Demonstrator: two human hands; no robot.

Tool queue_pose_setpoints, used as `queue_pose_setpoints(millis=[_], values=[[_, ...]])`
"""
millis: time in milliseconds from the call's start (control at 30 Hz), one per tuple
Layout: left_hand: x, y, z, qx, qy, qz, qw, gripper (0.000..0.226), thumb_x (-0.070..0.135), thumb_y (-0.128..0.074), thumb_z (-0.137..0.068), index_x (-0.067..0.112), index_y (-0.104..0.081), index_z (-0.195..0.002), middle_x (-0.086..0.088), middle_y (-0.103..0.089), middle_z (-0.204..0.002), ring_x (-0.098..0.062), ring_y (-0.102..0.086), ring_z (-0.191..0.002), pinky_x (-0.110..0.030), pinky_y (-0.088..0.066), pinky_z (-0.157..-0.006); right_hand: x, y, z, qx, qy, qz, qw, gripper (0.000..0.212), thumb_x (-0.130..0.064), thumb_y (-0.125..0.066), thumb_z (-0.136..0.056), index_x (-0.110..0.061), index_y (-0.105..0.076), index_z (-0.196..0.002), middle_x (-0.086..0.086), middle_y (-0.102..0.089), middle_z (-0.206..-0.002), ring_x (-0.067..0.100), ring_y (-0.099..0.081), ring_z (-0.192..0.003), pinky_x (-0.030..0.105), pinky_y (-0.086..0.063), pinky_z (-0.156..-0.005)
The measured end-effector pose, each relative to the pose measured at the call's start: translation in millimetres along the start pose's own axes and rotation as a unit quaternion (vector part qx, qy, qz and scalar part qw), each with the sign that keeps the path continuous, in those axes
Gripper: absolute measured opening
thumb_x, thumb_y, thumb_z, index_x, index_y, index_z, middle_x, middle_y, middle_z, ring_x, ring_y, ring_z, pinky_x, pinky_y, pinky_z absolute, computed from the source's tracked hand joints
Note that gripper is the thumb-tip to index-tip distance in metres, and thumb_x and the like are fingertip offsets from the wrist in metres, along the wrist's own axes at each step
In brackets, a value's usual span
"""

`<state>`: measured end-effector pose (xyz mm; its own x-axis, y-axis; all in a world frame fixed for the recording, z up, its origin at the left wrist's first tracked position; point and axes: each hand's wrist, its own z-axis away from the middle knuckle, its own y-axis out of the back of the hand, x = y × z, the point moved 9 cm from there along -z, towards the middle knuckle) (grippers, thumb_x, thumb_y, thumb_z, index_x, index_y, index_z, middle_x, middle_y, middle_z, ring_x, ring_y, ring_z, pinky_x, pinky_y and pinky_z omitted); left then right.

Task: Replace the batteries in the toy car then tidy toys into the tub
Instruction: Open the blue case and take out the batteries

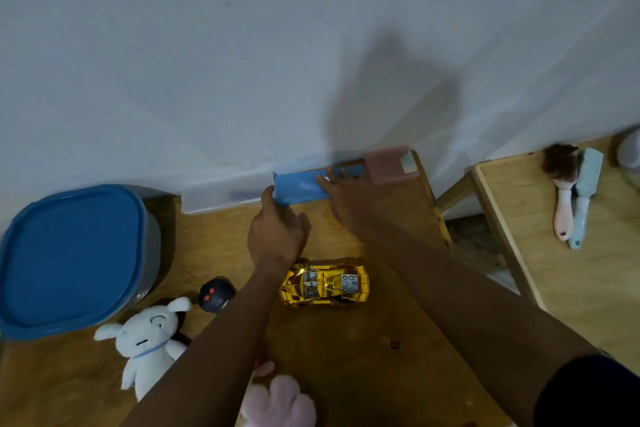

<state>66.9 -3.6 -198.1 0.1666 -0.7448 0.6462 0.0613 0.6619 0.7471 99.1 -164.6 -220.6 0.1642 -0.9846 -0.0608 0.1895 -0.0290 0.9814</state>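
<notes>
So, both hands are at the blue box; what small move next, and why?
Probably slide the blue box off the wall, toward the gold car: the left hand touches its end, the right hand lies on it.

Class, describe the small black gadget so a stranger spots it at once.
Start at the big blue-lidded tub at the left. Just right of it, past the white plush, sits the black gadget. Only it is black with two red dots.
</notes>
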Motion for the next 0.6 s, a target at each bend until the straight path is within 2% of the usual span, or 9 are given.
queue_pose_setpoints(millis=[167,400,533,600], values=[[-10.3,-8.4,-2.4,0.003,0.027,0.06,0.998,0.072,0.026,-0.077,-0.086,0.021,-0.039,-0.147,-0.011,-0.071,-0.125,-0.03,-0.069,-0.111,-0.039,-0.055,-0.089,-2.5,-2.9,7.0,-0.032,0.04,0.036,0.998,0.058,-0.027,-0.05,-0.099,-0.02,-0.031,-0.152,0.006,-0.031,-0.16,0.03,-0.041,-0.14,0.043,-0.044,-0.099],[-14.4,-6.3,-14.6,0.027,0.034,0.061,0.997,0.076,0.019,-0.085,-0.08,0.017,-0.043,-0.143,-0.014,-0.074,-0.119,-0.029,-0.071,-0.108,-0.041,-0.056,-0.091,-8.4,1.0,4.1,-0.056,0.061,0.047,0.996,0.055,-0.02,-0.049,-0.1,-0.012,-0.033,-0.151,0.014,-0.034,-0.157,0.036,-0.045,-0.134,0.044,-0.046,-0.1],[-16.9,-5.5,-18.6,0.038,0.037,0.06,0.997,0.072,0.017,-0.087,-0.077,0.016,-0.045,-0.137,-0.017,-0.074,-0.116,-0.03,-0.071,-0.106,-0.045,-0.059,-0.091,-12.0,3.8,2.5,-0.047,0.077,0.056,0.994,0.045,-0.017,-0.048,-0.098,-0.007,-0.045,-0.142,0.019,-0.047,-0.145,0.038,-0.053,-0.125,0.045,-0.05,-0.094],[-16.9,-4.9,-19.7,0.041,0.038,0.062,0.996,0.067,0.015,-0.086,-0.077,0.013,-0.046,-0.131,-0.019,-0.074,-0.115,-0.031,-0.071,-0.106,-0.042,-0.059,-0.087,-13.2,4.7,1.6,-0.042,0.092,0.06,0.993,0.039,-0.016,-0.047,-0.097,-0.006,-0.051,-0.134,0.018,-0.056,-0.136,0.036,-0.059,-0.116,0.043,-0.052,-0.088]])
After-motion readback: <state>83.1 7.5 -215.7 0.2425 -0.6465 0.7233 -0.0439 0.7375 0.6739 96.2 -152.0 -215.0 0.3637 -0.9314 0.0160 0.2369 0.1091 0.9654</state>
